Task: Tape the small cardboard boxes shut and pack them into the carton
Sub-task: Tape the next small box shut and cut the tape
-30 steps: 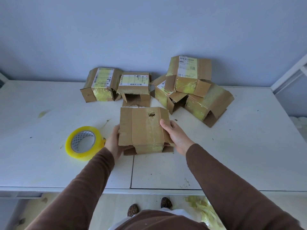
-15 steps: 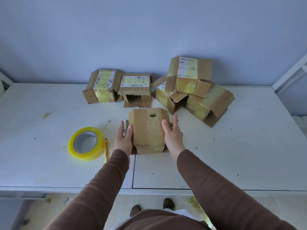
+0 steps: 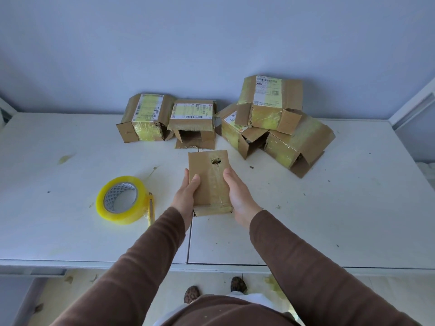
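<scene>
The white table [image 3: 329, 220] carries a roll of yellow tape [image 3: 121, 203]. Right of the tape stands one small cardboard box [image 3: 209, 182]. Behind the tape, by the wall, lie two labelled boxes [image 3: 147, 117] and, further right, a pile of three boxes [image 3: 277, 121].

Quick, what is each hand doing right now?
Left hand: holds the left side of the small brown cardboard box with a hole, thumb on top.
Right hand: open, flat against its right side.

Bare table [image 3: 317, 220] lower right and far left: open passage. Tape roll [image 3: 121, 200] blocks left of centre. Box cluster [image 3: 277, 123] crowds upper centre against wall [image 3: 211, 43].
</scene>
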`<state>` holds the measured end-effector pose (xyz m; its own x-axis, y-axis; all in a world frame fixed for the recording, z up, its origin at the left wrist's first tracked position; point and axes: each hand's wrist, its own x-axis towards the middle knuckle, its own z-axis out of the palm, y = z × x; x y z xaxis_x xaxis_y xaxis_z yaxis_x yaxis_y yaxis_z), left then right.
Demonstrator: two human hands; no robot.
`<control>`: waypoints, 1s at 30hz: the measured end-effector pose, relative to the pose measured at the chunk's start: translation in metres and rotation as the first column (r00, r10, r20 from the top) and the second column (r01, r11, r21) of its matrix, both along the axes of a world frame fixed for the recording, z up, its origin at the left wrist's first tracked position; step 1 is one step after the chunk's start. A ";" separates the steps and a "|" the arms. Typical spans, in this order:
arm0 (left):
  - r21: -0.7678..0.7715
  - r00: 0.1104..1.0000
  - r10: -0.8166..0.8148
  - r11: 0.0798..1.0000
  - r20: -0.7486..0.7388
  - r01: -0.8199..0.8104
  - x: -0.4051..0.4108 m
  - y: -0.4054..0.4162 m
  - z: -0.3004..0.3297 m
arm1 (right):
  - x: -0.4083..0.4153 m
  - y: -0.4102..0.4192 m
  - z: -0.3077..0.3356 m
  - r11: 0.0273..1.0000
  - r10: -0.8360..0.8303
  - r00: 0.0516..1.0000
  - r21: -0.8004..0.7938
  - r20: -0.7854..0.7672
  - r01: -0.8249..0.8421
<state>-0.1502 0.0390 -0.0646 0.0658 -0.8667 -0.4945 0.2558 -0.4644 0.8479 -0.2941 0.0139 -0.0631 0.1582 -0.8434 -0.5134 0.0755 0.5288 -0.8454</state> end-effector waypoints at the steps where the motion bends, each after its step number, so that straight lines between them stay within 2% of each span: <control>1: -0.004 1.000 -0.020 1.000 0.000 0.020 0.002 -0.002 0.002 | -0.001 -0.002 0.001 1.000 0.012 1.000 0.006 -0.016 -0.012; 3: 0.020 0.997 -0.018 1.000 0.069 0.016 0.006 -0.009 0.009 | -0.003 -0.008 0.009 1.000 0.012 0.996 -0.027 -0.093 -0.015; 5: 0.061 0.975 -0.001 0.998 0.223 -0.013 0.006 -0.020 0.018 | -0.004 -0.014 0.016 0.996 -0.001 0.978 -0.086 -0.210 -0.017; 7: 0.114 0.922 -0.040 0.993 0.385 -0.005 0.001 -0.033 0.025 | -0.002 -0.018 0.021 0.991 0.008 0.955 -0.128 -0.295 -0.048; 10: 0.133 0.853 -0.058 0.991 0.519 -0.013 -0.010 -0.043 0.027 | 0.003 -0.021 0.021 0.982 0.040 0.912 -0.155 -0.409 -0.112; 14: 0.036 0.801 -0.034 0.999 0.597 0.016 -0.014 -0.040 0.015 | 0.002 -0.019 0.014 0.981 0.041 0.946 -0.167 -0.322 -0.099; 25: 0.014 0.795 0.001 1.000 0.607 -0.011 -0.017 -0.047 0.017 | 0.004 -0.030 0.008 0.971 -0.009 0.930 -0.224 -0.368 -0.079; 27: 0.027 0.860 -0.017 1.000 0.510 0.004 -0.016 -0.045 0.019 | -0.001 -0.028 0.010 0.984 0.015 0.956 -0.165 -0.295 -0.066; 29: 0.067 0.954 -0.047 0.997 0.296 0.028 -0.017 -0.042 0.019 | -0.009 -0.025 0.010 0.997 0.028 0.986 -0.071 -0.161 -0.040; 30: 0.084 0.980 -0.062 0.995 0.191 0.046 -0.019 -0.038 0.019 | -0.013 -0.023 0.010 0.997 0.026 0.988 -0.064 -0.149 -0.036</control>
<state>-0.1688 0.0007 -0.0457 0.1210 -0.8305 -0.5437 0.0632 -0.5402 0.8392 -0.3067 -0.0089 -0.0533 0.1114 -0.8724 -0.4759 -0.0687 0.4710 -0.8794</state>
